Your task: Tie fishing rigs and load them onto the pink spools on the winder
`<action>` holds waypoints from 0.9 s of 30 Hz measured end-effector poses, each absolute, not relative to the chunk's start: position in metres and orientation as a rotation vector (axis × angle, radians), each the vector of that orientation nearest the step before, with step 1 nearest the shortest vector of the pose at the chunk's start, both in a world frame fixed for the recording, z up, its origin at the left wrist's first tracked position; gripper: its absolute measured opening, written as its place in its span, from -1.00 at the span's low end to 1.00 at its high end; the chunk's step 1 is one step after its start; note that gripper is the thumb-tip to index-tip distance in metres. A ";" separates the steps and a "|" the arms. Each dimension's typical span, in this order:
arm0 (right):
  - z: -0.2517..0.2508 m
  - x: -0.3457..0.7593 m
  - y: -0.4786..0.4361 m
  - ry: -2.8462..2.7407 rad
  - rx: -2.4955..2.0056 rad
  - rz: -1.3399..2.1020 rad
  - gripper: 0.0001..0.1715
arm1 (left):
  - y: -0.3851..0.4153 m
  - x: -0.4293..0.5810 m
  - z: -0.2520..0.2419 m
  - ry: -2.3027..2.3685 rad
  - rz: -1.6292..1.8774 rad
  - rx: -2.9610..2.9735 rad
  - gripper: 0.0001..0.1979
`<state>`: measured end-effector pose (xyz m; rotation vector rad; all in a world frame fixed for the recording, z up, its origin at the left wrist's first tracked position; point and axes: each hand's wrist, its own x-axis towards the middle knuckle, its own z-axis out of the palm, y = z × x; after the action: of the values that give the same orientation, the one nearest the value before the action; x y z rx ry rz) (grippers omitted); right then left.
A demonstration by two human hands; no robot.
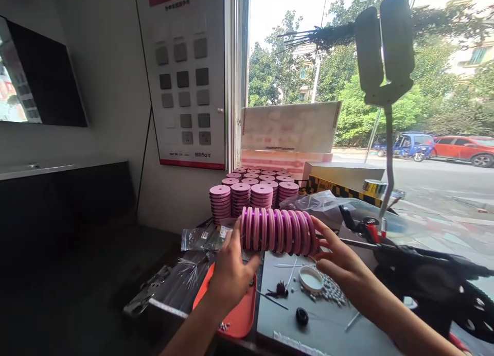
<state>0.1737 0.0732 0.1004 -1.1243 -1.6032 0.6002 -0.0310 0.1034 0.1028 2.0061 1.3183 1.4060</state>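
A row of pink discs [278, 231], packed face to face and lying sideways, is held above the table between both hands. My left hand [233, 268] grips its left end, fingers at the end disc and thumb below. At the right end, my right hand [334, 250] presses its fingers against the last disc. Upright stacks of similar pink discs [240, 199] stand behind, close to the window. Below the held row are a white ring [311, 279], many small grey beads [332, 291] and a black round piece [301, 316].
An orange tray [241, 320] lies under my left forearm. Plastic bags [195, 239] and white ties [188, 271] are to the left. A phone-holder-like stand [389, 155] rises at the right, near a black tangled pile [420, 279] and a tape roll [374, 185].
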 end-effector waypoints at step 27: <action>0.094 0.252 0.029 -1.646 -1.672 -0.399 -0.31 | 0.111 0.059 0.098 0.907 1.094 2.052 -0.27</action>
<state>0.2515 0.0288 0.0937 -1.6720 -1.6458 -0.3993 0.0585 0.1113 0.0985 2.0515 0.9068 1.0941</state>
